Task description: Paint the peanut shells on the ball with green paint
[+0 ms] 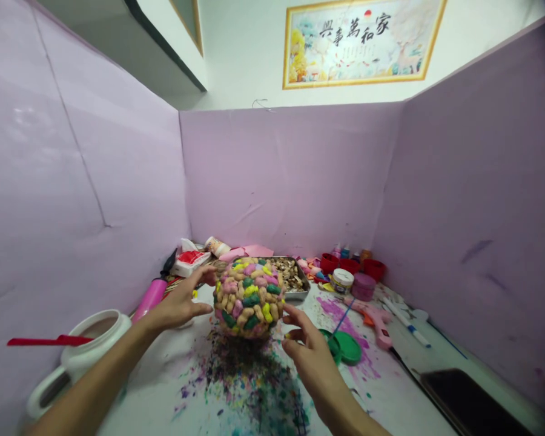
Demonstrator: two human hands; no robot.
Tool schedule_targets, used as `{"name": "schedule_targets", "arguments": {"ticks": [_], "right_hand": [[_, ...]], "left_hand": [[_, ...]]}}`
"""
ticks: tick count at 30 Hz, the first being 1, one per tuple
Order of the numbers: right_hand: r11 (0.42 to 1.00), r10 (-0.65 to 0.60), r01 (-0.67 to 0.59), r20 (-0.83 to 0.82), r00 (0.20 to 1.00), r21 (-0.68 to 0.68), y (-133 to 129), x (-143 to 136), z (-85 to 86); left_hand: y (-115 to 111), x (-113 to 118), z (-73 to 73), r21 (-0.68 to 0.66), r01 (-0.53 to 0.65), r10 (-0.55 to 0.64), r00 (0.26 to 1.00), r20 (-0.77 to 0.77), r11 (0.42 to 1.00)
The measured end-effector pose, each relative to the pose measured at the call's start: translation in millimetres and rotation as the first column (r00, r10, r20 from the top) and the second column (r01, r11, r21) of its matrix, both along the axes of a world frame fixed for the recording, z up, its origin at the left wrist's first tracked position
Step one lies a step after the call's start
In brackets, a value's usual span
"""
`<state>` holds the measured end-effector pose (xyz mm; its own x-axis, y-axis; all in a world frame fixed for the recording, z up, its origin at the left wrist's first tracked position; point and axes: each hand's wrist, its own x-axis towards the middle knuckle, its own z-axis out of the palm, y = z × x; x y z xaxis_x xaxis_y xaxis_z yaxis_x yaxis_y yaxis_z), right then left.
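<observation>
A round ball covered in peanut shells, some painted pink, green and yellow and others plain tan, rests on the paint-splattered table. On its left side is my left hand, fingers apart and curved toward the ball, with the upper fingers close to its surface. My right hand is at the ball's lower right, fingers spread and bent, the fingertips near or touching it. Neither hand grips anything. Beside my right hand sits an open green paint pot with a thin blue brush in it.
Behind the ball is a metal tray of shells. Red bowls and paint jars stand back right. A pink glue gun and black phone lie right. A white pitcher and pink pump are left. Purple panels surround the table.
</observation>
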<state>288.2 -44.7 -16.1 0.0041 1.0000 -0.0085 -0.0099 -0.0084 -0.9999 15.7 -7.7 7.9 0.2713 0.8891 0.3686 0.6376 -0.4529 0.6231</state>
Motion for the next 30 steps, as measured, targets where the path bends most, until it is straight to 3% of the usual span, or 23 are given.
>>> {"name": "schedule_targets", "arguments": {"ticks": [4,8,13,15,23,30], "right_hand": [[0.999,0.001,0.0,0.016,1.0,-0.037,-8,-2,-8.6],[0.997,0.014,-0.015,-0.017,1.0,-0.072,-8,1,-31.8],[0.998,0.031,-0.031,0.008,0.999,-0.06,-3,11,-55.8],[0.997,0.039,-0.037,0.034,0.999,-0.062,-3,13,-56.9],[0.996,0.03,-0.03,-0.001,1.0,-0.082,-5,14,-49.2],[0.996,0.071,-0.068,0.05,0.996,-0.064,-3,19,-47.8]], "left_hand": [[-7,-11,11.6,-0.149,0.085,-0.079,0.996,0.044,0.985],[-15,-18,19.5,-0.307,0.172,-0.153,0.985,0.084,0.936],[-18,-12,21.1,-0.341,0.222,-0.174,0.971,0.164,0.914],[-16,-10,20.9,-0.316,0.198,-0.16,0.977,0.141,0.928],[-6,-10,15.8,-0.237,-0.053,0.083,0.989,0.121,0.97],[-22,19,25.1,-0.195,-0.107,0.105,0.994,-0.018,0.975]]}}
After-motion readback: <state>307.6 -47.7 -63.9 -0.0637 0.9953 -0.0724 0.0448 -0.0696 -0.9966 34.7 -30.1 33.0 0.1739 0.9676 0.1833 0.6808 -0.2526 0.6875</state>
